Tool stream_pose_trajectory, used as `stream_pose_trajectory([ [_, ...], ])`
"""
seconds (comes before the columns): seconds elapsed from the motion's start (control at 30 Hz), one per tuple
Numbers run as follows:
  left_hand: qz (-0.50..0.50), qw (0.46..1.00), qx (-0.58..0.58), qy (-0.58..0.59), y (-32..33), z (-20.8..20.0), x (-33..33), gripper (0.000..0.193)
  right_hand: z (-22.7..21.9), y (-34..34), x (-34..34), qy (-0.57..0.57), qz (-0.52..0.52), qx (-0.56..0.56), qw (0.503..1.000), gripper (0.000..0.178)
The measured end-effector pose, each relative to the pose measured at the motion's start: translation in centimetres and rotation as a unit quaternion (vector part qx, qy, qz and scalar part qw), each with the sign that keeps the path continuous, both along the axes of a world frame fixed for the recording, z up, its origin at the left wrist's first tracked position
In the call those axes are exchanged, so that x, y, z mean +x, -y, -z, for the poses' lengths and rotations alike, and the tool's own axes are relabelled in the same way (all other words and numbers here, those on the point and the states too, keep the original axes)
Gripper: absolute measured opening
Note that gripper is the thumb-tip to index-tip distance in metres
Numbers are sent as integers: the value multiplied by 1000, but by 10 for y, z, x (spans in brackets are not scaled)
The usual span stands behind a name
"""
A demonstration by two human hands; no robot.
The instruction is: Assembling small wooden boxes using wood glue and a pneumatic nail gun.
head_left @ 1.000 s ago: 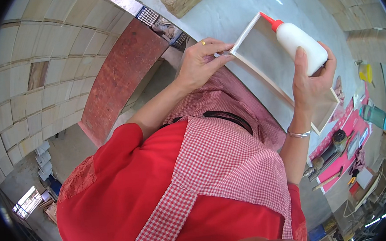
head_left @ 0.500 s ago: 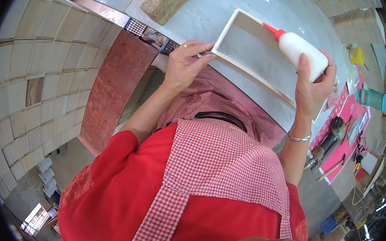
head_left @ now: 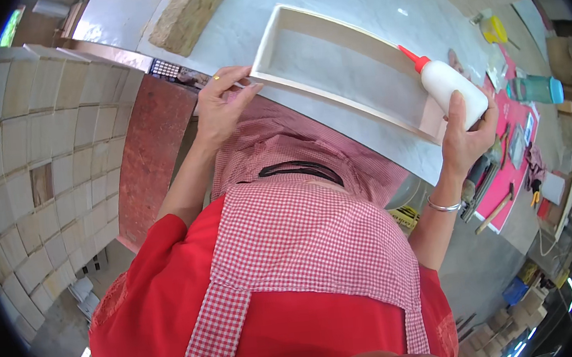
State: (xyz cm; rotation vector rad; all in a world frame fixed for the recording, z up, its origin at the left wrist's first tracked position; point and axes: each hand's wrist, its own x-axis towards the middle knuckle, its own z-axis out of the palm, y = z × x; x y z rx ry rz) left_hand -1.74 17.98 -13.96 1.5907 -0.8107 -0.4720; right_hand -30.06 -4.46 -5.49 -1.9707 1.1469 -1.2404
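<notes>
A long, pale rectangular wooden frame [head_left: 340,96] lies on the glossy grey-white tabletop [head_left: 245,19], its long side along the table's front edge. My left hand [head_left: 222,106] is at the frame's near left corner, thumb and index finger closed around it. In my right hand [head_left: 468,125] is a white squeeze bottle [head_left: 452,89] with a red pointed nozzle. The bottle is tilted, its nozzle pointing up and left above the frame's far long side. The frame's right end is partly behind my right hand.
A rough block [head_left: 190,17] lies at the table's back left. On the right, a pink sheet [head_left: 505,190] bears tools, including a hammer [head_left: 496,211], near a teal bottle [head_left: 533,89] and yellow container [head_left: 493,29]. Stacked pale boards [head_left: 45,145] stand left beside a reddish panel [head_left: 151,156].
The view has shifted. My left hand and the frame's held corner have moved left, and the frame's right end now shows more. The bottle stays in my right hand, slightly lower.
</notes>
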Motion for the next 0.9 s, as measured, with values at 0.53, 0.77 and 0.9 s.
stream_pose_trajectory([
  [0.53, 10, 999, 15, -34, 0, 11, 6, 33, -4, 11, -80, 13, 117, -11, 993, 41],
  [0.77, 11, 999, 23, -30, -1, 16, 8, 33, -2, 13, -91, 2, 122, -27, 992, 41],
  [0.9, 11, 999, 28, -40, -2, 15, 7, 34, -6, 9, -93, -12, 123, -28, 992, 40],
])
